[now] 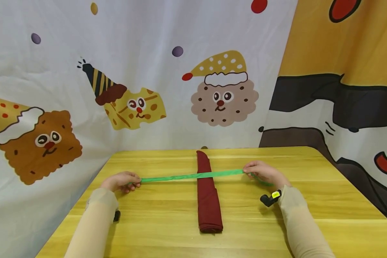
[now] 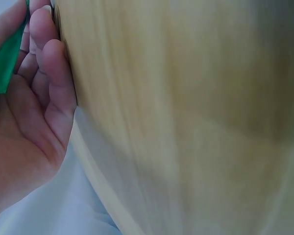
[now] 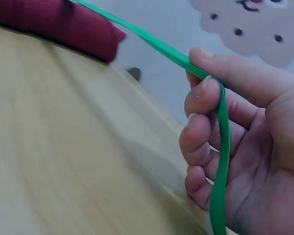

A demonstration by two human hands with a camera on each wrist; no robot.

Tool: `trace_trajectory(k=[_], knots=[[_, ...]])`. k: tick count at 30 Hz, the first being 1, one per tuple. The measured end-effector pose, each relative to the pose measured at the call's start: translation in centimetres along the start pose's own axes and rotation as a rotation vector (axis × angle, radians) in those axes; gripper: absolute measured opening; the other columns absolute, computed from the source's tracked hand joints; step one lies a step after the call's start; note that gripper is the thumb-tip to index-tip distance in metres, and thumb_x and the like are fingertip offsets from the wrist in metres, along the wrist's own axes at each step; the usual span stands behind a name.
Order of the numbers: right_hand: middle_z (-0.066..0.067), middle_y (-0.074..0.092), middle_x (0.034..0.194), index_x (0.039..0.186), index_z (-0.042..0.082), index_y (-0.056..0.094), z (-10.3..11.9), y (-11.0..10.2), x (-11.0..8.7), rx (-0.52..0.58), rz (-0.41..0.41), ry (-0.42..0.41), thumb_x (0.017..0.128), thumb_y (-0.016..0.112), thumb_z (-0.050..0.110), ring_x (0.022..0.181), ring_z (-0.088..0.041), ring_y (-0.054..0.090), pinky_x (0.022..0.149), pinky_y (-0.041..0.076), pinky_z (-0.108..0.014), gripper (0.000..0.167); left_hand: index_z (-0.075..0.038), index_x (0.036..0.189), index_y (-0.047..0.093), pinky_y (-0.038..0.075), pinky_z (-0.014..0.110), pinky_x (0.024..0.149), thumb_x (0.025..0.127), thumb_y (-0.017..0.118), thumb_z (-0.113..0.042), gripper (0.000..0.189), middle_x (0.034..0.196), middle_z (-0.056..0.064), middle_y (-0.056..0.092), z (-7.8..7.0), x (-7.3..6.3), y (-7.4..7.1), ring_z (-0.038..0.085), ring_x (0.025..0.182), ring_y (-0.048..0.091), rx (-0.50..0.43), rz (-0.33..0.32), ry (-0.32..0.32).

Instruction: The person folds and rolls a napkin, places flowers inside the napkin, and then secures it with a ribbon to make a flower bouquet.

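Note:
A green ribbon (image 1: 177, 177) stretches nearly straight between my two hands, crossing over a long, narrow bundle of folded dark red cloth (image 1: 209, 208). My left hand (image 1: 124, 181) pinches the ribbon's left part; in the left wrist view, a short green piece (image 2: 6, 63) hangs by the palm. On the other side, my right hand (image 1: 261, 172) holds the ribbon between thumb and index finger. The right wrist view shows the loose end (image 3: 221, 161) trailing down across that palm. The cloth bundle lies lengthwise on the table, pointing away from me, between the hands.
The light wooden table (image 1: 161, 222) reaches back to a white curtain (image 1: 142, 32) printed with cartoon biscuits and cheese. A black device with a yellow label (image 1: 275, 195) sits at my right wrist. Part of another black device (image 1: 116, 216) shows by the left wrist.

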State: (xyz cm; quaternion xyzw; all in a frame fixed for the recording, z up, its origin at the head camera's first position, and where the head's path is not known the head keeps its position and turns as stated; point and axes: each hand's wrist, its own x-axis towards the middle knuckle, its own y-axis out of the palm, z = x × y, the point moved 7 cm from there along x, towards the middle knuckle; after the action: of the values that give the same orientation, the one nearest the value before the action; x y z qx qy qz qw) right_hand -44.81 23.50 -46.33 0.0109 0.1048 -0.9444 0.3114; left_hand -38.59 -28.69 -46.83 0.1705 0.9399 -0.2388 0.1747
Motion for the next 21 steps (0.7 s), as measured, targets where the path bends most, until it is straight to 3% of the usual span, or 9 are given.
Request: trace_trajectory(k=[6, 11, 21], knots=[[0.001, 0.058, 0.073, 0.091, 0.011, 0.07, -0.9, -2.4, -1.4, 0.039, -0.04, 0.035, 0.097, 0.057, 0.01, 0.063, -0.01, 0.052, 0.059, 0.044, -0.023, 0.013, -0.001, 0.099, 0.06, 0.043, 0.024, 0.058, 0.1, 0.054, -0.021, 0.021, 0.086, 0.003, 0.063, 0.8, -0.1, 0.3, 0.01, 0.065, 0.053, -0.015, 0.029, 0.009], [-0.001, 0.061, 0.081, 0.095, 0.01, 0.068, -1.3, -3.6, -2.0, 0.042, -0.068, 0.017, 0.098, 0.057, 0.011, 0.069, -0.013, 0.056, 0.067, 0.05, -0.027, 0.011, -0.001, 0.099, 0.06, 0.043, 0.025, 0.058, 0.1, 0.053, -0.02, 0.02, 0.085, 0.003, 0.063, 1.1, -0.3, -0.1, 0.01, 0.065, 0.053, -0.018, 0.026, 0.008], [0.0, 0.064, 0.088, 0.101, 0.007, 0.069, -2.7, -6.5, -4.7, 0.277, -0.167, -0.025, 0.102, 0.047, 0.006, 0.072, -0.01, 0.061, 0.064, 0.051, -0.023, 0.022, -0.001, 0.099, 0.06, 0.044, 0.025, 0.059, 0.1, 0.055, -0.021, 0.021, 0.086, 0.005, 0.062, 0.3, 0.3, -0.6, 0.011, 0.067, 0.054, -0.012, 0.054, 0.002]])
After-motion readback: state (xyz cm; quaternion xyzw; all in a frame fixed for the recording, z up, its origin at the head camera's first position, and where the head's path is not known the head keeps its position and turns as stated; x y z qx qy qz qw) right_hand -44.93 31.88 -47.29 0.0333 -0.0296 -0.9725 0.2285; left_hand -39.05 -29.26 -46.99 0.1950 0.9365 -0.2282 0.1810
